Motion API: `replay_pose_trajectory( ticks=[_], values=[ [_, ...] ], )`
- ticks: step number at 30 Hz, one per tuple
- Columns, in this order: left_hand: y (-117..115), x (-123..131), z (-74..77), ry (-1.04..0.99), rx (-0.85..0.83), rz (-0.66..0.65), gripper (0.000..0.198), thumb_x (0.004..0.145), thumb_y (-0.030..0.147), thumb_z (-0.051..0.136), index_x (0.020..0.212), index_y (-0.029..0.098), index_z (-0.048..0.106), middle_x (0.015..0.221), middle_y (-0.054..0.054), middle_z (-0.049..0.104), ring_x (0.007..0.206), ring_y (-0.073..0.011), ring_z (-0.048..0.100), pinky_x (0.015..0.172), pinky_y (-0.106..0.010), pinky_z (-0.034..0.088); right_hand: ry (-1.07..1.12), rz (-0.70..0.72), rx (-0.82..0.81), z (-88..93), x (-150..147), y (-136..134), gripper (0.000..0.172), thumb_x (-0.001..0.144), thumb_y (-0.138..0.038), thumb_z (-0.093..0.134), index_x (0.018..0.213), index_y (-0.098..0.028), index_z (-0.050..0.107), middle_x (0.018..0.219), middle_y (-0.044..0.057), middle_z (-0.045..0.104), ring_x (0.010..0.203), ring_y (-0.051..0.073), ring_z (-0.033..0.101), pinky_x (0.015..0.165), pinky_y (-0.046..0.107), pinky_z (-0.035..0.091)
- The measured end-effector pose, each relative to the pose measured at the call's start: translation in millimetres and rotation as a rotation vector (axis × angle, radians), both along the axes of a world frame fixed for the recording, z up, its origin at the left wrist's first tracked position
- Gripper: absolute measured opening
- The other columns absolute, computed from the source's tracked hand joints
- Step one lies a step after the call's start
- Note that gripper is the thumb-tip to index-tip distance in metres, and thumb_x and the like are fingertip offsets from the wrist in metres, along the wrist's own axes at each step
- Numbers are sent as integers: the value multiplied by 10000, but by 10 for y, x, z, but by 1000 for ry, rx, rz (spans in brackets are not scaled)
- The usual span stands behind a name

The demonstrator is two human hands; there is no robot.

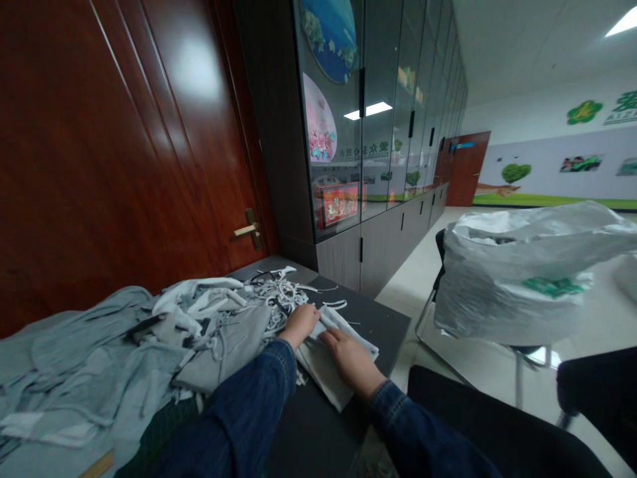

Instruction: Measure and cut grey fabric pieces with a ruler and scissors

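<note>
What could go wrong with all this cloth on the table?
The folded grey cloth under the right hand lies close to the edge of the dark table, so it might slip off. The thin strips beside the left hand look tangled and might snag or get pulled along.

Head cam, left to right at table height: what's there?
Grey fabric heap → thin pale fabric strips → left hand → right hand → white plastic bag
</note>
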State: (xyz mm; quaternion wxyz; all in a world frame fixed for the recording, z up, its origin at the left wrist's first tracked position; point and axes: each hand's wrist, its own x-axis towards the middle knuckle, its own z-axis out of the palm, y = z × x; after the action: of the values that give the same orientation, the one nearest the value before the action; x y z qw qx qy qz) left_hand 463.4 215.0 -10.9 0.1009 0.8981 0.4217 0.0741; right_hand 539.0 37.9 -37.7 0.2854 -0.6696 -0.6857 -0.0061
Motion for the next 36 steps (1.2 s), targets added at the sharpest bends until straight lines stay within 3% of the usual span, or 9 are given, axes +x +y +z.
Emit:
replay_pose_trajectory(
  ticks=[3,7,13,19,25,29,31,34,36],
  values=[
    [-96,-56,45,3,96,-11,363,1008,383,649,1313,189,629,1330,-106,647,1131,-252,666,960,-477,580,73,-46,54,-129,105,99,451,918,27,425,1248,-114,699,1325,173,687,1267,247,629,1122,363,471],
    [-387,-76,24,-45,228,-97,312,1067,169,387,1255,142,635,1335,-176,621,1313,-303,549,1123,-523,440,138,-23,162,-259,165,136,491,885,25,440,1251,-134,726,1326,156,705,1309,251,604,1171,417,443],
    [-610,-86,-219,-15,145,-300,450,982,72,367,1302,190,660,1382,-125,650,1271,-226,600,1097,-358,468,34,-87,184,-420,162,143,554,899,-4,398,1368,-116,671,1378,169,686,1340,259,597,1182,447,435],
    [-591,-189,-329,43,0,-416,691,891,147,539,1575,167,439,1691,-126,370,1602,-293,218,1290,-498,231,-254,-341,-25,-563,117,3,550,1032,-313,460,1543,-120,516,1605,174,469,1528,381,372,1247,616,240],
    [-626,-258,-247,38,-153,-400,767,878,191,565,1618,152,367,1714,-141,313,1616,-285,187,1309,-494,190,-358,-443,-263,-514,120,-103,710,1039,-548,439,1635,-171,360,1685,162,320,1576,418,234,1221,645,246],
    [-675,-702,4,-41,-205,-370,693,900,157,501,1590,150,438,1654,-124,438,1520,-222,421,1239,-289,329,-377,-494,-326,-479,92,-114,763,1000,-630,474,1632,-214,377,1693,161,319,1567,465,224,1188,707,238],
    [-731,-1091,182,-90,-209,-357,687,890,201,556,1572,165,472,1626,-108,485,1486,-233,471,1222,-290,353,-386,-534,-268,-383,-34,-93,759,984,-632,502,1615,-219,417,1702,155,303,1568,490,192,1185,742,192],
    [-822,-1821,454,-137,-205,-308,620,884,258,600,1503,273,565,1534,-27,604,1379,-223,583,1166,-315,420,-346,-466,-94,-78,-415,13,729,987,-576,527,1596,-183,448,1702,163,304,1566,500,185,1190,760,136],
    [-864,-2350,596,-138,-197,-219,531,881,248,598,1405,305,658,1375,-7,725,1217,-207,689,1066,-297,493,-225,-338,-52,185,-764,129,650,995,-523,539,1539,-167,528,1637,186,425,1512,488,340,1189,741,183]
  ],
)
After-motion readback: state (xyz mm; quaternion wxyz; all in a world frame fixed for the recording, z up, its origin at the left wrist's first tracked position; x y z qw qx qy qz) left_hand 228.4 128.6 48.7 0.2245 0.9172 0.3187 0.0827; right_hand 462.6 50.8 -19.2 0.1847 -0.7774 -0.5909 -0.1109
